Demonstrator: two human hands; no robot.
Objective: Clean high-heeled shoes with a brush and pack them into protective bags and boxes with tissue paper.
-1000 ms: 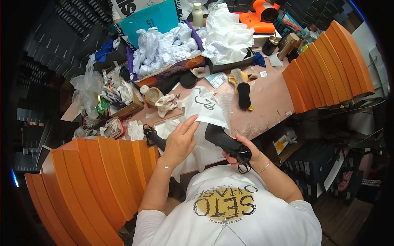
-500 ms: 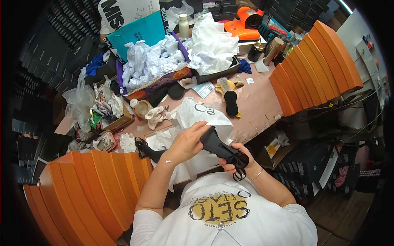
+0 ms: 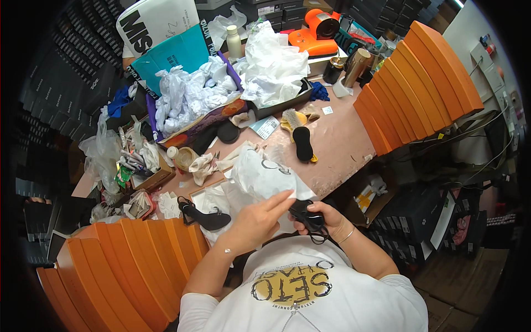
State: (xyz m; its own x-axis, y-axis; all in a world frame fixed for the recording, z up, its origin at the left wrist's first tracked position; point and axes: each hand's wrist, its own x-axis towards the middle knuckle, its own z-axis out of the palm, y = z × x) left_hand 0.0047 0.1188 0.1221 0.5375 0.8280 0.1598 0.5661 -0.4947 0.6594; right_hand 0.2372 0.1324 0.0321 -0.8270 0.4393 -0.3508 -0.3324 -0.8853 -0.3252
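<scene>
1. While the white tissue sheet (image 3: 260, 177) hung upright over the black shoe half a second ago, it now lies lower and flatter across it, draped from the tabletop (image 3: 337, 149) edge toward the person's chest.
2. Left of the sheet, a second black strappy sandal (image 3: 203, 217) lies on loose white paper, apart from both hands and in the same spot as before.
3. Just below the sheet, the left hand (image 3: 257, 224) has shifted from gripping the shoe's upper to pressing the paper's lower edge with its fingers stretched flat; it is not closed around anything.
4. At the sheet's right lower corner, the black shoe (image 3: 307, 213) has dropped closer to the body and is now mostly covered, only its dark end and dangling straps showing.
5. Right of the sheet, the right hand (image 3: 326, 218) is clamped on that dark end, fingers curled around it, much as it was earlier.
6. Judging from this, the wrapping looks well begun: paper is over the shoe but not yet folded round it.
7. Farther right of the sheet, the stack of orange boxes (image 3: 415, 83) stands untouched.
</scene>
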